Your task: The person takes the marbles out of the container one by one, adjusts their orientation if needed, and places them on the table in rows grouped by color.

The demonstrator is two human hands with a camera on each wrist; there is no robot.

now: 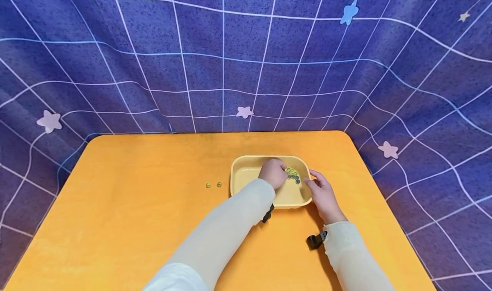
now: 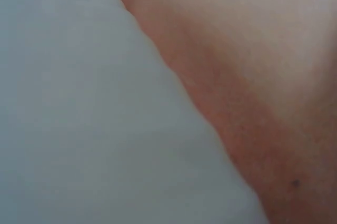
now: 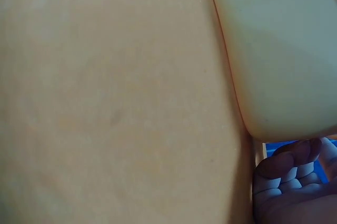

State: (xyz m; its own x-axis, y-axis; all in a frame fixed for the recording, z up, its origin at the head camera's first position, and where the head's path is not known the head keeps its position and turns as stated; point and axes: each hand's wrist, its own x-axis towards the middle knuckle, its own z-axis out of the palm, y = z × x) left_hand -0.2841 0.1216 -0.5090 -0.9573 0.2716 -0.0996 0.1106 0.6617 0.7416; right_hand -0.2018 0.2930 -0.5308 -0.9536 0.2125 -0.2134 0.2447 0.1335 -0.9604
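A pale yellow tray [image 1: 246, 176] stands on the table, with several small glass marbles [image 1: 293, 174], greenish and dark, lying in its right part. My left hand [image 1: 273, 173] is inside the tray just left of the marbles, its fingers bent down; whether they pinch a marble is hidden. At the tray's right end my right hand [image 1: 325, 197] grips the rim, thumb over the inside and fingers outside. The right wrist view shows those curled fingers [image 3: 277, 166] against the tray's outer wall [image 3: 284, 76]. Two yellowish marbles [image 1: 219, 184] lie on the table left of the tray.
The orange table [image 1: 146, 222] reaches back to a blue curtain [image 1: 203, 77] with a white grid and stars, which also hangs at both sides. Black wrist cameras [image 1: 316, 241] sit on both sleeves. Sleeve and skin fill the left wrist view.
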